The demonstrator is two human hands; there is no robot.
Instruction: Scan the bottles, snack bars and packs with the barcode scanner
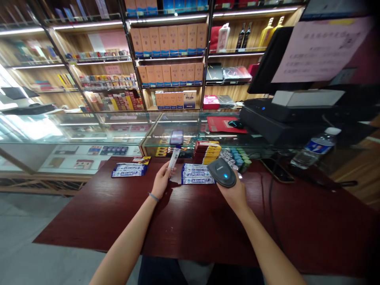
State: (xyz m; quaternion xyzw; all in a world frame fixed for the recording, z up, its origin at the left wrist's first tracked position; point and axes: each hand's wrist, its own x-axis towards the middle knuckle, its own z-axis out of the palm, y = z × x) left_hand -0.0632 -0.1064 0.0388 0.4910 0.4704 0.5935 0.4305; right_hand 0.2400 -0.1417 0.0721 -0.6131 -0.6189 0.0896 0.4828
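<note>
My left hand (162,179) is closed on a slim white and blue packet (174,158), which it tilts up above the table with a barcode facing me. In my right hand (236,194) is a black barcode scanner (223,173) with a lit blue light on its top; its head points left toward the packet, apart from it. Between the hands lies a stack of blue and white packets (196,175), partly behind the scanner. A smaller pile of similar packets (128,170) rests to the left of my left hand.
Red and yellow boxes (207,152) and several small round tins (237,158) stand behind the scanner. On the right are a phone (277,170), a water bottle (315,148) and a monitor (271,59). A glass display counter (118,132) borders the dark red table (190,221).
</note>
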